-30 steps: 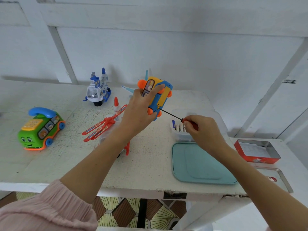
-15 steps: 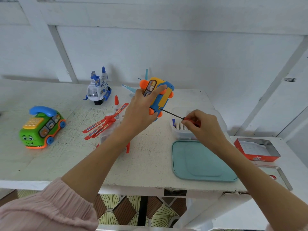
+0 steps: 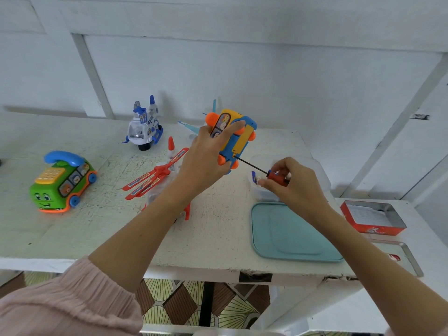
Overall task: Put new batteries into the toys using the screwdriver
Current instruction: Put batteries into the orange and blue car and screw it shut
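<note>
1. Head view. Left hand [image 3: 206, 161] holds the yellow-and-blue toy car [image 3: 234, 137] lifted above the white table [image 3: 97, 229], underside turned toward the right; fingers wrap over its side and top, thumb hidden behind the body.
2. Right hand [image 3: 293, 183] pinches the red handle of the screwdriver [image 3: 261, 169] between fingertips and thumb, the other fingers curled. The black shaft runs up-left; its tip meets the car's blue underside, beside an orange wheel.
3. Just behind the right hand: a clear tub with batteries [image 3: 255, 177], partly hidden, contents hard to read.
4. Teal tray [image 3: 291, 238] lies flat near the table's front right edge, under the right forearm.
5. Green phone-bus toy [image 3: 63, 183] stands at the left, well apart from the hands.
6. White-and-blue helicopter toy [image 3: 144, 128] stands at the back; a red-winged plane toy [image 3: 157, 178] lies under the left forearm.
7. Red tin box [image 3: 371, 217], open, sits on the lower surface to the right, its lid [image 3: 407, 255] next to it.
</note>
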A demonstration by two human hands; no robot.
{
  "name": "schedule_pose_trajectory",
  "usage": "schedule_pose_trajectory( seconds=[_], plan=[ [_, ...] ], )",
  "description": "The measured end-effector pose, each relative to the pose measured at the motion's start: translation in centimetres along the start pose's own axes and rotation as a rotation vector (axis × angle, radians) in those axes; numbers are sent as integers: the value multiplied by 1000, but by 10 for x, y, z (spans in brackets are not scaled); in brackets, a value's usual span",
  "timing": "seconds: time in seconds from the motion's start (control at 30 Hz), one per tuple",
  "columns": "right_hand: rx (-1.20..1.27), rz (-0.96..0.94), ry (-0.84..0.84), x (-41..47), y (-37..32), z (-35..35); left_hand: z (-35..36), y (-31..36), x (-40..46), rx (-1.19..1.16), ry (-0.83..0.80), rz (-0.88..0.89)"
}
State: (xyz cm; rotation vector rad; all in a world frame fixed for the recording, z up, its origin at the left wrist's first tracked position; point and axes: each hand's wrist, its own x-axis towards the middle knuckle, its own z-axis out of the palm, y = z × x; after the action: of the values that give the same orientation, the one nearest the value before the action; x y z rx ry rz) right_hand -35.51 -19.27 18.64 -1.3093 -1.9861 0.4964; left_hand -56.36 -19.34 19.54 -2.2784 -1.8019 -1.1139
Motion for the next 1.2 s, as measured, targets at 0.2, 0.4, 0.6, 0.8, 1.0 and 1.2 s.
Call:
schedule_pose_trajectory(
  seconds=[0.2,0.4,0.6,0.8,1.0,1.2],
  plan=[
    [-25,-13,-15,1,-1,1,0,-2,-4,-12,-3,-15],
    [33,20,4,0,-3,4,-1,-2,-5,-25,3,-20],
    [-27,-2,-32,-1,-6,3,-2,-1,-11,-54,12,-38],
    [78,50,-28,-2,-8,3,-3,-1,-10,-44,19,-38],
    [76,26,-28,1,-9,4,-2,0,-13,-75,37,-61],
    [12,72,-132,0,-11,5,-4,0,-14,-95,47,-58]
  ],
)
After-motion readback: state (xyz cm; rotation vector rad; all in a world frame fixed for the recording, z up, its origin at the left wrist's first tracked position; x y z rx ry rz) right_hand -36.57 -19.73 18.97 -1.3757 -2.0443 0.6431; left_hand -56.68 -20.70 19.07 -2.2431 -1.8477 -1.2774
